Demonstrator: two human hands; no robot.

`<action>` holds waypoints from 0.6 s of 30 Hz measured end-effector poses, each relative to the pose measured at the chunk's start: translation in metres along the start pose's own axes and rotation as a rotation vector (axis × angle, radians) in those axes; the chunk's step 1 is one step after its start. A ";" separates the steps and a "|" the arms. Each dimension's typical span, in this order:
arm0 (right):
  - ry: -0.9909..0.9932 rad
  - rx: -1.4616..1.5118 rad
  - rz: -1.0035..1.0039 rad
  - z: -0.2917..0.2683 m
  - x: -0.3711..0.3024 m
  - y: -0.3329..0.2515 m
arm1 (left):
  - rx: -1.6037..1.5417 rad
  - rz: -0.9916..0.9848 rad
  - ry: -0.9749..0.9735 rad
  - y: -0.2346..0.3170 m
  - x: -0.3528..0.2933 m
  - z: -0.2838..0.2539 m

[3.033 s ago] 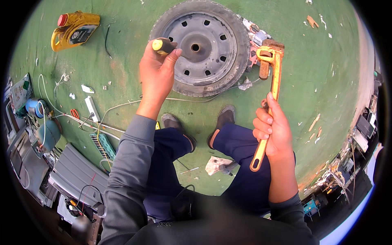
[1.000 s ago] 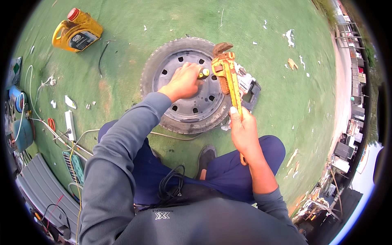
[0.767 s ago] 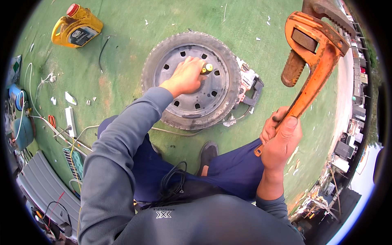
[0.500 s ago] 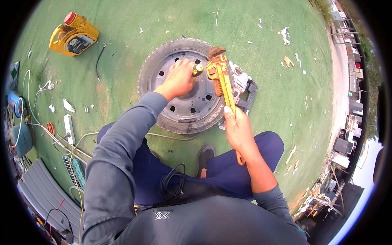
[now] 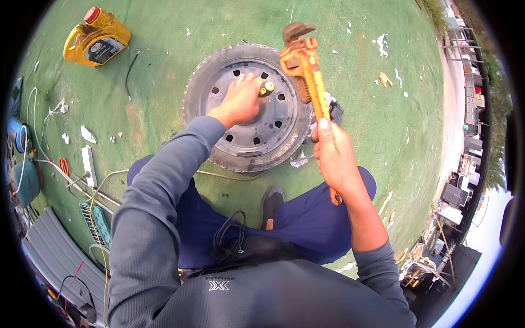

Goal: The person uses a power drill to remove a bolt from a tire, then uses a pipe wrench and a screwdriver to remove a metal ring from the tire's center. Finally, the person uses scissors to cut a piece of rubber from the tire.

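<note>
A tyre on a dark steel wheel (image 5: 232,146) lies flat on the green ground in front of my knees. Over the wheel's middle, my left hand (image 5: 241,98) is closed around a short tool with a yellow-and-black handle (image 5: 268,88); its lower end is hidden by the hand and cannot be made out. My right hand (image 5: 338,156) grips the shaft of an orange pipe wrench (image 5: 313,76), raised beside the tyre's right edge with its rusty jaw pointing away from me. The wrench appears apart from the tool handle.
A yellow jug with a red cap (image 5: 101,41) stands at the far left. A white power strip (image 5: 89,166), cables and a teal socket case (image 5: 99,225) lie to the left. Half hidden behind the wrench is a dark object (image 5: 336,111). Scraps litter the right side.
The wrench has risen away from the wheel, outward and to the right, with my right hand. My left hand stays on the tool handle over the wheel.
</note>
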State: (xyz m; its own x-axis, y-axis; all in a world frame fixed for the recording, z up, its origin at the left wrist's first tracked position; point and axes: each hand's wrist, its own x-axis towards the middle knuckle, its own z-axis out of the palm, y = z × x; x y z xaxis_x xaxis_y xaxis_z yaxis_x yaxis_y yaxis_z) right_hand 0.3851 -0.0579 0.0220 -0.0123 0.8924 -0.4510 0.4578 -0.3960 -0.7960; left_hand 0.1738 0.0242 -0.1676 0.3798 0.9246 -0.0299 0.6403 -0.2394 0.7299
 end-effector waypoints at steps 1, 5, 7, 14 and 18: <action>-0.066 -0.102 0.131 0.005 0.003 0.024 | 0.014 -0.003 -0.034 0.000 0.000 0.010; -0.114 -0.116 0.340 0.001 -0.012 0.058 | 0.168 -0.007 -0.090 -0.025 -0.001 0.037; -0.043 0.082 0.347 -0.015 -0.023 0.052 | 0.156 -0.087 -0.078 -0.025 -0.006 0.018; 0.039 0.373 0.410 -0.058 0.031 0.017 | 0.168 -0.196 -0.109 -0.023 -0.013 0.012; 0.060 0.602 0.449 -0.057 0.019 0.004 | 0.132 -0.150 -0.069 -0.020 -0.005 0.012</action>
State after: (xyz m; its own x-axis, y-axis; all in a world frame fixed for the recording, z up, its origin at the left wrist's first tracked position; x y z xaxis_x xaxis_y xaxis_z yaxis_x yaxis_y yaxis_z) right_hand 0.4376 -0.0299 0.0333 0.1174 0.6211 -0.7749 -0.1583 -0.7586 -0.6320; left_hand 0.1678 0.0211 -0.1901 0.3156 0.9314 -0.1815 0.7734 -0.1416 0.6179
